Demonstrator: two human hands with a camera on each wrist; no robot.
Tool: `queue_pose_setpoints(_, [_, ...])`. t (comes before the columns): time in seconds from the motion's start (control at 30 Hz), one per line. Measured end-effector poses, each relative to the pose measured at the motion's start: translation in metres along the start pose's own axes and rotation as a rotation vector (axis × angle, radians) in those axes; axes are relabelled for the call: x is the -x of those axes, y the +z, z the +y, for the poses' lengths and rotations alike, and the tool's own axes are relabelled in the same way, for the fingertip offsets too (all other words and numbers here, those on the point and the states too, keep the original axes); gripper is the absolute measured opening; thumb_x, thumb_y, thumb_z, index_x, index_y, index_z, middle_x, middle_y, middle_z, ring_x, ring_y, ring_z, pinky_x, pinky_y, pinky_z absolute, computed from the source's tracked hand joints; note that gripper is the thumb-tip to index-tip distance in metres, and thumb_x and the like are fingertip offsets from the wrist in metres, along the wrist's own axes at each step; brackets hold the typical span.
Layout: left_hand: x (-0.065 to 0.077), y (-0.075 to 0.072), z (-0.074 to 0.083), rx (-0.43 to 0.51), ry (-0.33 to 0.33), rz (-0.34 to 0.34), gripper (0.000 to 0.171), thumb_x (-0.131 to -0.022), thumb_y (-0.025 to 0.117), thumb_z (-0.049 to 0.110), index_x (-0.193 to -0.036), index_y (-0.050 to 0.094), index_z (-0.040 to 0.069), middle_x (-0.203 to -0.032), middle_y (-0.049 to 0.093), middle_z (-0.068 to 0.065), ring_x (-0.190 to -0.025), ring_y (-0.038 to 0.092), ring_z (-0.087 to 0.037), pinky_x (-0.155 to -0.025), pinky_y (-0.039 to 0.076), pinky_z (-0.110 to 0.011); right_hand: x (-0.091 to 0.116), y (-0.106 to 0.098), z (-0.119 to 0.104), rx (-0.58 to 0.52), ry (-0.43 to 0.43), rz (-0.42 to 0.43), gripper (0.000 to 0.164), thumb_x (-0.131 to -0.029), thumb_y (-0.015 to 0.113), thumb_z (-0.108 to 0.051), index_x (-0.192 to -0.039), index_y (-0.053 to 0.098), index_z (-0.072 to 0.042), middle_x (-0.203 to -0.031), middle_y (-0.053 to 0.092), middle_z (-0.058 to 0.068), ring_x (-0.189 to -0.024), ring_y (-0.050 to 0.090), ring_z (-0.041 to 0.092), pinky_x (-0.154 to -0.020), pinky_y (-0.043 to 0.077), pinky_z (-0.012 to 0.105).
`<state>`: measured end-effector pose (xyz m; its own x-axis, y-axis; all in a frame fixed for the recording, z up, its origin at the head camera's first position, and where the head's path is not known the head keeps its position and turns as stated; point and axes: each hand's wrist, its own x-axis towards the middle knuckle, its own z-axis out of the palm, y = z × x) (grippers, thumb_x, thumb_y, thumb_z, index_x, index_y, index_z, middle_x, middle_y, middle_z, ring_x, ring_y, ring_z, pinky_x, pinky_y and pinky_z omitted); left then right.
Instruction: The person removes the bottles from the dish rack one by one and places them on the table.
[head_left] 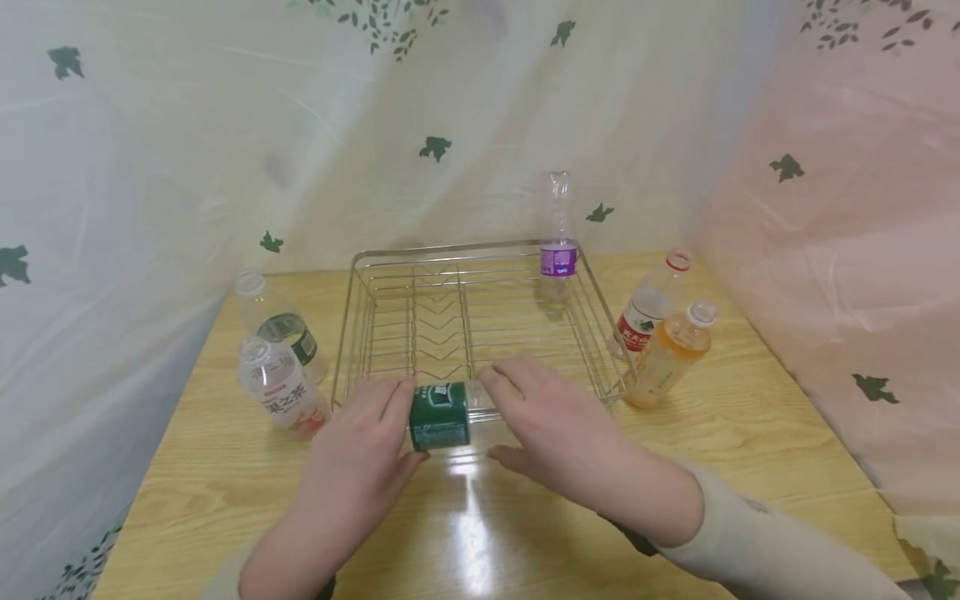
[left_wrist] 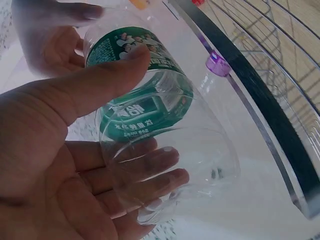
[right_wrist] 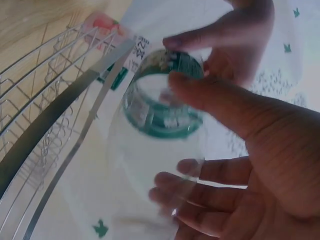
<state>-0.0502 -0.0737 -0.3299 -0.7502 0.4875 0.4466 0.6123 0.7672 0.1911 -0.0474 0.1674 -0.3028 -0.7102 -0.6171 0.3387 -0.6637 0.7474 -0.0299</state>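
A clear plastic bottle with a green label lies sideways between my two hands, at the front of the wire rack. My left hand grips one end; in the left wrist view its thumb lies over the label of the bottle, and its fingers curve behind the clear part. From the other side my right hand holds the opposite end. The right wrist view shows that thumb across the bottle and the fingers bent around its far side. In the head view both ends are covered by the hands.
A metal dish rack stands behind the hands. Inside its back right corner is a purple-labelled bottle. Left stand a green-labelled bottle and a pink-labelled one; right, a red-labelled bottle and an orange-tinted one.
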Motion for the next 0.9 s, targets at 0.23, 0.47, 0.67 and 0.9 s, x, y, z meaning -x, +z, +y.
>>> queue_pose_setpoints(0.23, [0.016, -0.005, -0.011, 0.049, -0.106, -0.025, 0.079, -0.066, 0.097, 0.014, -0.132, 0.057, -0.007, -0.122, 0.061, -0.019, -0.109, 0.058, -0.036, -0.097, 0.052, -0.051, 0.022, -0.014, 0.032, -0.230, 0.166, 0.177, 0.113, -0.073, 0.087, -0.058, -0.157, 0.034, -0.005, -0.153, 0.044, 0.015, -0.136, 0.045, 0.035, -0.106, 0.045, 0.055])
queue_pose_setpoints(0.47, [0.030, -0.008, -0.017, 0.121, -0.206, -0.013, 0.082, -0.071, 0.094, 0.014, -0.139, 0.052, -0.003, -0.128, 0.057, -0.019, -0.114, 0.056, -0.034, -0.094, 0.053, -0.055, 0.046, -0.011, 0.066, -0.306, 0.415, 0.283, 0.111, -0.071, 0.094, -0.043, -0.156, 0.036, -0.004, -0.149, 0.048, 0.020, -0.128, 0.051, 0.039, -0.101, 0.045, 0.061])
queue_pose_setpoints(0.67, [0.043, -0.006, -0.028, 0.246, -0.239, 0.087, 0.080, -0.069, 0.092, 0.002, -0.135, 0.048, -0.003, -0.123, 0.057, -0.016, -0.112, 0.057, -0.033, -0.093, 0.052, -0.055, 0.065, 0.006, 0.084, -0.366, 0.574, 0.157, 0.114, -0.076, 0.087, -0.051, -0.157, 0.028, 0.003, -0.152, 0.042, 0.025, -0.135, 0.043, 0.044, -0.107, 0.037, 0.065])
queue_pose_setpoints(0.9, [0.060, -0.010, -0.038, 0.344, -0.452, 0.125, 0.077, -0.075, 0.090, 0.008, -0.138, 0.046, -0.001, -0.126, 0.060, -0.018, -0.115, 0.059, -0.036, -0.092, 0.049, -0.050, 0.076, 0.032, 0.100, -0.392, 0.639, 0.093, 0.116, -0.079, 0.085, -0.053, -0.158, 0.023, 0.005, -0.158, 0.032, 0.026, -0.143, 0.031, 0.046, -0.113, 0.028, 0.065])
